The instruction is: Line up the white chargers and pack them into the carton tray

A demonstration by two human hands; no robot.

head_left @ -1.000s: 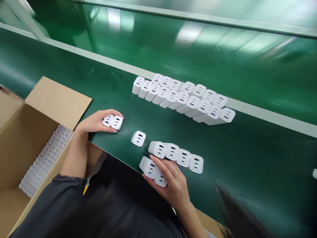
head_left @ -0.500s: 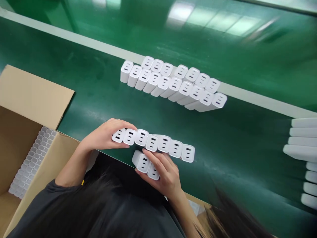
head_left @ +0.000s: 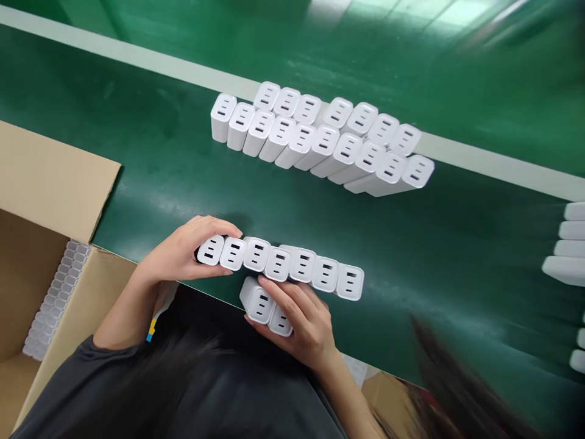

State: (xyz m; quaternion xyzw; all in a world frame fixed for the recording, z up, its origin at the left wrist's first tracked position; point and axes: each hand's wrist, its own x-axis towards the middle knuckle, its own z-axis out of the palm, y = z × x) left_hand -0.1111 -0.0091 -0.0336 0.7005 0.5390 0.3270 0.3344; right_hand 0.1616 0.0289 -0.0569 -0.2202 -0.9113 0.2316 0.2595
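White USB chargers with port slots on their upward ends stand in a short row along the near edge of the green table. My left hand [head_left: 180, 247] has thumb and fingers closed around the two chargers [head_left: 222, 252] at the row's left end. Just in front of that row, my right hand [head_left: 304, 320] grips a pair of chargers [head_left: 260, 305], its fingers partly covering the right one. The backs of its fingers lie close to the chargers [head_left: 302, 266] in the middle of the row; whether they touch I cannot tell.
Farther back, two staggered rows of chargers [head_left: 324, 141] stand beside a pale stripe [head_left: 183, 66]. More white chargers [head_left: 567, 268] lie at the right edge. An open cardboard box [head_left: 91, 292] at the left holds packed white pieces [head_left: 59, 299].
My view has shifted slightly. Both hands keep their grip on the same chargers, and the left pair sits a little farther from the rest of the row.
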